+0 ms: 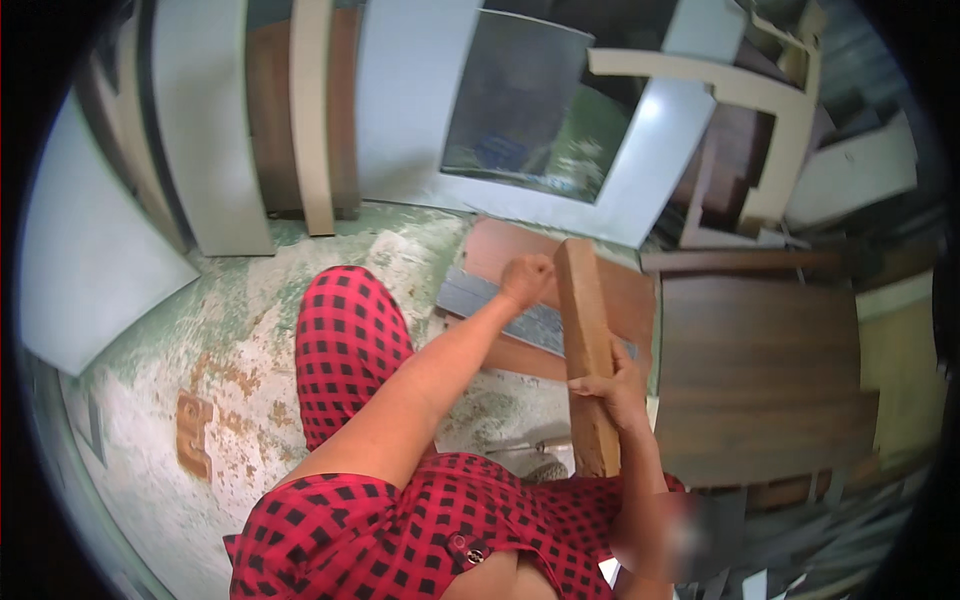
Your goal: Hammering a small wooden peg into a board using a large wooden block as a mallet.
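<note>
A long, squared wooden block stands tilted in front of me, its lower end close to my lap. My right hand is wrapped round its lower half, with the thumb across the face. Just left of the block's top end is my left hand, fingers curled closed. Whatever it may hold is hidden. Beneath both hands lie a reddish-brown board and a dark grey strip across it.
Pale panels and brown boards lean along the far side. A light frame with a dark pane stands ahead. Dark wood-grain boards lie to the right. On the stained floor at left is a brown wooden piece.
</note>
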The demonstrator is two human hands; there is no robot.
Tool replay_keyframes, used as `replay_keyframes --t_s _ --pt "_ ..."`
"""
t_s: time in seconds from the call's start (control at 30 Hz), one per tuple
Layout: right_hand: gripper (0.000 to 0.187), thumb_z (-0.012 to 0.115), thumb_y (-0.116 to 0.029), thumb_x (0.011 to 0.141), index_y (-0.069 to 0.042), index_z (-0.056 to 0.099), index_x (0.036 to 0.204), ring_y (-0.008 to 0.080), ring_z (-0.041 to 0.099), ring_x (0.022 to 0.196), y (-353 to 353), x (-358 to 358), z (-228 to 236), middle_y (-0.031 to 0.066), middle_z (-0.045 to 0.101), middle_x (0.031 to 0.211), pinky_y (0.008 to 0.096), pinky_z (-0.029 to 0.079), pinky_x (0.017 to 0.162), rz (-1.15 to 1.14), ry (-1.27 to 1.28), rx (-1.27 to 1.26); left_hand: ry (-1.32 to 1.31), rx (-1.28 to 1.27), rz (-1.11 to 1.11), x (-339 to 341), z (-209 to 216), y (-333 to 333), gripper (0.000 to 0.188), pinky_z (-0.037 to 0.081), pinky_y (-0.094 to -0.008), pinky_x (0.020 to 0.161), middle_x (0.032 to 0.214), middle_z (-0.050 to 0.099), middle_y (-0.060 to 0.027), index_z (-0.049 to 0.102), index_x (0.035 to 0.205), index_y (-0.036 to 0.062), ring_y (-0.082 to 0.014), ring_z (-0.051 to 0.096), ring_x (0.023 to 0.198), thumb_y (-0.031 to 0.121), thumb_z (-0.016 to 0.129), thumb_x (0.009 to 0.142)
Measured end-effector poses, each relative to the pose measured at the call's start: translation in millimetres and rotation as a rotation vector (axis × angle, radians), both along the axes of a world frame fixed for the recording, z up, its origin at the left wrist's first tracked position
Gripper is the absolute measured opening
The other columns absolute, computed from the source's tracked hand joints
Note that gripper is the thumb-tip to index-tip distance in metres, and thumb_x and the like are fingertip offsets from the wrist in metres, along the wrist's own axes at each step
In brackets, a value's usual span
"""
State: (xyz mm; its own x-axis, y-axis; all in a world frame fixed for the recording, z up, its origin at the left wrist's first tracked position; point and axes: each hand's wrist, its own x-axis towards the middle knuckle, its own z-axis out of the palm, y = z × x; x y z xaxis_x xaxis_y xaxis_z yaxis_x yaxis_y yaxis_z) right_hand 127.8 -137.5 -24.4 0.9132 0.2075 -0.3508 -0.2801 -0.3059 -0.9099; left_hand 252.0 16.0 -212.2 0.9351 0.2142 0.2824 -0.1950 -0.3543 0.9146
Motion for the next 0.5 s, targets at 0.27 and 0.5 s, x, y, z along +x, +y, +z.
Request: replay_keyframes --t_s 0.27,0.5 --pt "0.082 0.075 -0.013 0.053 -0.001 0.043 0.127 0.019 0.054 0.097 -106 -45 33 0.0087 0.056 0.108 0.0303 0.044 0.085 -0.411 -0.115 0.125 0.287 0.393 -0.344 -19 -14 -35 0.026 0.047 -0.044 0.068 0.077 0.062 -0.0195 0.063 0.081 0.006 -0.0365 0.06 0.075 0.031 0.056 0.078" --pt "0.067 0.066 -0.005 0.062 -0.001 0.044 0.125 0.0187 0.058 0.089 -189 -94 7 0.0103 0.057 0.102 0.029 0.047 0.077 -0.795 -0.044 0.3 0.262 0.707 -1.147 -107 -54 -129 0.039 0.045 -0.0441 0.081 0.099 0.061 -0.0195 0.058 0.108 0.0102 -0.0359 0.058 0.092 0.026 0.062 0.072"
